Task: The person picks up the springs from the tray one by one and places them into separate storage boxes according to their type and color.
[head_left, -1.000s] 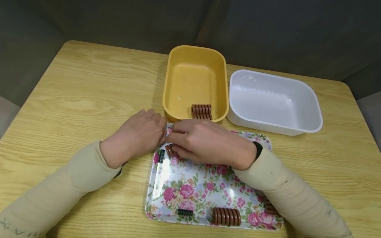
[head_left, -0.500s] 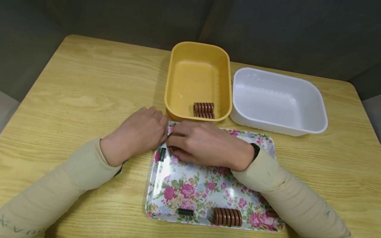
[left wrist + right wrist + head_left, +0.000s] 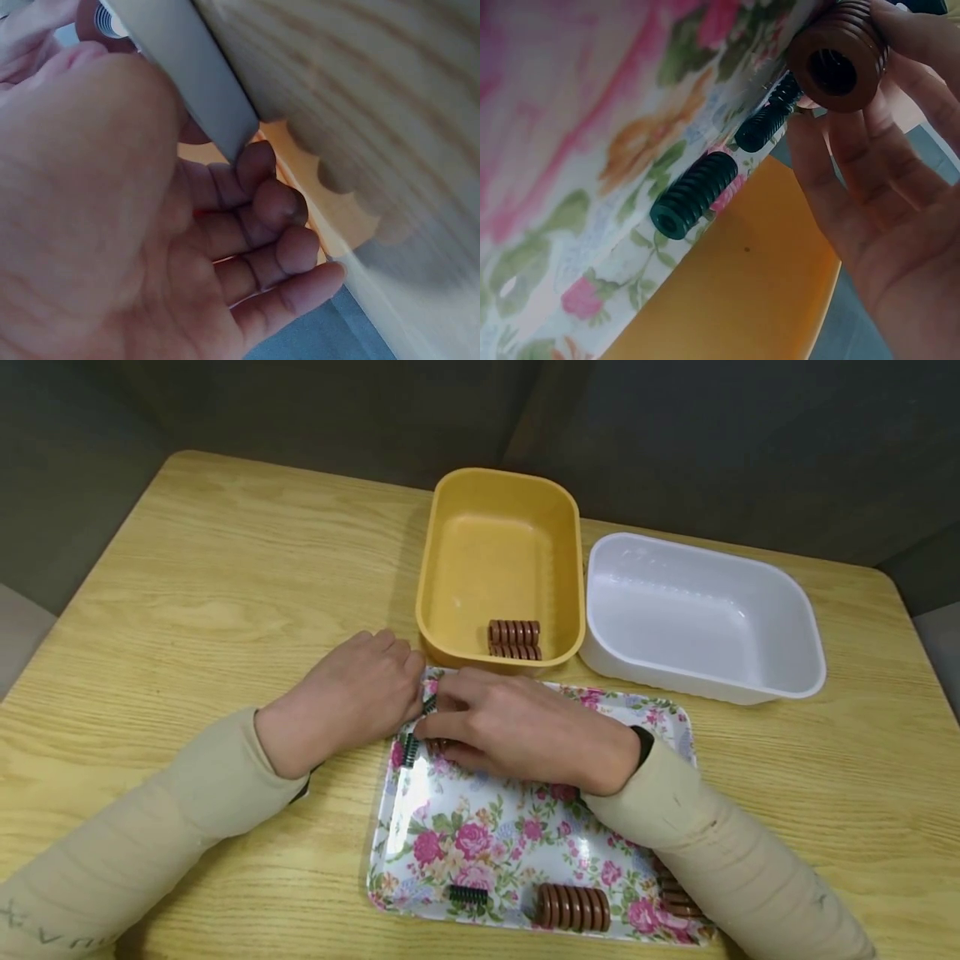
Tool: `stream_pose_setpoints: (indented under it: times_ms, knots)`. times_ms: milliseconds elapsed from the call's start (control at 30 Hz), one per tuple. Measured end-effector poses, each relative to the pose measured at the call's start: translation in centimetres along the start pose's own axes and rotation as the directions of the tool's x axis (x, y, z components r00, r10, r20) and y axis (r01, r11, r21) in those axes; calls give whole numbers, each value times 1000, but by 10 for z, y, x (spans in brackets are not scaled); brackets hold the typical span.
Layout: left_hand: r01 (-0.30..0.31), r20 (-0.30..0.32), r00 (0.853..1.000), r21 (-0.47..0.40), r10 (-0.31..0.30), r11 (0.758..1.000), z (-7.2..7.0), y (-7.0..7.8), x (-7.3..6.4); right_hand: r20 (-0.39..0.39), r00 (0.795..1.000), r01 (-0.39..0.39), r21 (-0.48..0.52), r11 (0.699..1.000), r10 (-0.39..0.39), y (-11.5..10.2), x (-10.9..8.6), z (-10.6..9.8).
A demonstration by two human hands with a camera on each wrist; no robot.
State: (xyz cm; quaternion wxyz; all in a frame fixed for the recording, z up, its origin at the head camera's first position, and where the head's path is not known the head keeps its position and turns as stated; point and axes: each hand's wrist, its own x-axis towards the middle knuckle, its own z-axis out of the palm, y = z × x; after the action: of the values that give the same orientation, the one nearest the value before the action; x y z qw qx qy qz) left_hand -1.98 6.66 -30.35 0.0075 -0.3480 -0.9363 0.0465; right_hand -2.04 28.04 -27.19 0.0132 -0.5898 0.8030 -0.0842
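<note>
My left hand (image 3: 348, 697) grips the left rim of the floral tray (image 3: 405, 852); in the left wrist view its fingers curl at the grey tray edge (image 3: 191, 75). My right hand (image 3: 517, 727) reaches over the tray's far left corner. Between its thumb and fingers it pinches a brown coil spring (image 3: 859, 26), mostly hidden from the head view. Close below lie two dark green coil springs, one nearer (image 3: 697, 193) and one farther (image 3: 761, 129), along the tray's edge. The nearer tray side bears another green spring (image 3: 468, 894) and a large brown spring (image 3: 572, 907).
A yellow bin (image 3: 495, 560) stands just behind the tray, with brown springs (image 3: 513, 632) at its near end. The white bin (image 3: 697, 618) is to its right. Under my right sleeve (image 3: 720, 827), more brown coils (image 3: 677, 900) show partly. All stands on a wooden table (image 3: 247, 577).
My right fingers shift slightly with the brown spring at the tray's corner, and a green spring shows more between the hands. The left hand stays at the rim. The head view shifts slightly.
</note>
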Motion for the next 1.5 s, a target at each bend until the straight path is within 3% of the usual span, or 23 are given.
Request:
stream_pose_setpoints:
  times_ms: [467, 867, 1500]
  knots:
    - [-35, 80, 996, 49, 31, 998, -4, -2, 1, 16, 999, -35, 0, 999, 35, -1, 0, 0]
    - [-7, 66, 998, 19, 5, 1000, -4, -4, 0, 19, 999, -40, 3, 999, 40, 0, 2, 0]
    - [-20, 92, 996, 28, 17, 999, -3, -6, 2, 40, 997, -65, 7, 998, 65, -1, 3, 2]
